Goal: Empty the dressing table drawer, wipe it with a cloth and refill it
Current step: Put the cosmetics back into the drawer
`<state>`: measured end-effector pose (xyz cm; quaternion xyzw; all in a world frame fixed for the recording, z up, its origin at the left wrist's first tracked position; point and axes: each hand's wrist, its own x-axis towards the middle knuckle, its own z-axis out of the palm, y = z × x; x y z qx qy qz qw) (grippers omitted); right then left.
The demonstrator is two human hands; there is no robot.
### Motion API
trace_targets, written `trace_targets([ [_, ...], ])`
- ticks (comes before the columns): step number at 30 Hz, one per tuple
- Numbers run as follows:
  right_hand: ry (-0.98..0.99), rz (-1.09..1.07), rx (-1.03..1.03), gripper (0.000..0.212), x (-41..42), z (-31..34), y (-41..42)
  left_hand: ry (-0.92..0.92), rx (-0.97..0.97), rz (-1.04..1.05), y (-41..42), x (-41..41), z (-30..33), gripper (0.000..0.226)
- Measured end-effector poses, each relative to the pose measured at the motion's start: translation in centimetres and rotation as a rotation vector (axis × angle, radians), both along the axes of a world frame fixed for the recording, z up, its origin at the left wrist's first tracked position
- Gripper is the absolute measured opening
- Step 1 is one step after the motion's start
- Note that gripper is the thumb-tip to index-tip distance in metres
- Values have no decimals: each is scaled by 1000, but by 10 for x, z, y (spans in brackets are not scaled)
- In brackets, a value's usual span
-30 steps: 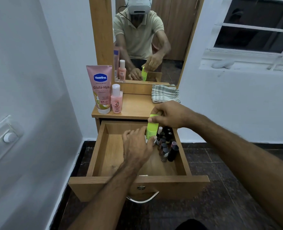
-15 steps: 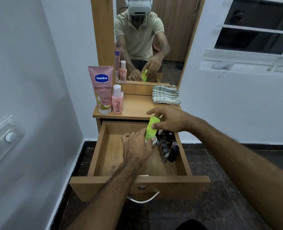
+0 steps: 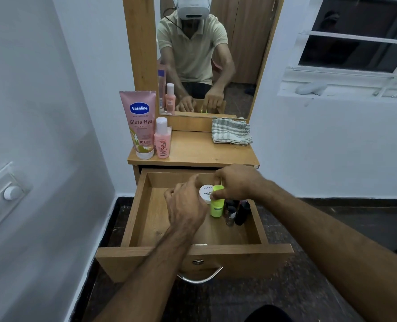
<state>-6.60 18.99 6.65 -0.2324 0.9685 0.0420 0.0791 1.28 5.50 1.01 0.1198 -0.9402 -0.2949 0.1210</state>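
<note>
The wooden drawer (image 3: 144,214) of the dressing table is pulled out. My left hand (image 3: 184,203) holds a small white round jar (image 3: 205,193) inside it, near the middle. My right hand (image 3: 237,182) grips the top of a lime-green bottle (image 3: 216,206) that stands in the drawer beside the jar. Several dark small bottles (image 3: 237,211) stand just right of the green one. A pink Vaseline tube (image 3: 140,124) and a small pink bottle (image 3: 162,139) stand on the tabletop at left. A striped cloth (image 3: 230,131) lies folded at the back right.
The mirror (image 3: 206,54) above the tabletop (image 3: 193,152) reflects me. White walls close in on both sides, with a switch plate (image 3: 4,194) on the left and a window (image 3: 355,43) on the right. Dark tile floor (image 3: 239,303) lies below the drawer front.
My right hand has lowered the green bottle from the tabletop edge down into the drawer. My left hand has turned and now shows the white jar it holds.
</note>
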Motion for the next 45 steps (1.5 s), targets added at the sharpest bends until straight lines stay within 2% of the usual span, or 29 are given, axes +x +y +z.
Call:
trace_targets([
  [14, 4, -20, 19, 53, -2, -20, -2, 39, 43, 17, -1, 2, 3, 55],
  [16, 20, -22, -46, 49, -3, -17, -2, 84, 83, 29, -1, 0, 1, 50],
  [19, 84, -23, -214, 39, -4, -2, -7, 161, 323, 104, -5, -2, -1, 41],
  [21, 124, -4, -341, 39, -5, 9, -18, 193, 401, 136, -15, -4, 0, 40],
  [28, 68, 56, -674, 65, -24, 37, -91, 224, 328, 168, -72, 3, 0, 34],
  [34, -47, -44, -767, 69, -43, 36, -129, 164, 220, 198, -84, 15, -2, 35],
  [38, -115, -103, -913, 58, -49, 22, -135, 170, 227, 192, -83, 15, -3, 33],
  [41, -101, -131, -957, 39, -49, 17, -132, 172, 224, 194, -82, 13, -4, 32],
  [45, -114, -165, -1005, 29, -41, 21, -118, 189, 224, 185, -82, 13, -6, 32],
])
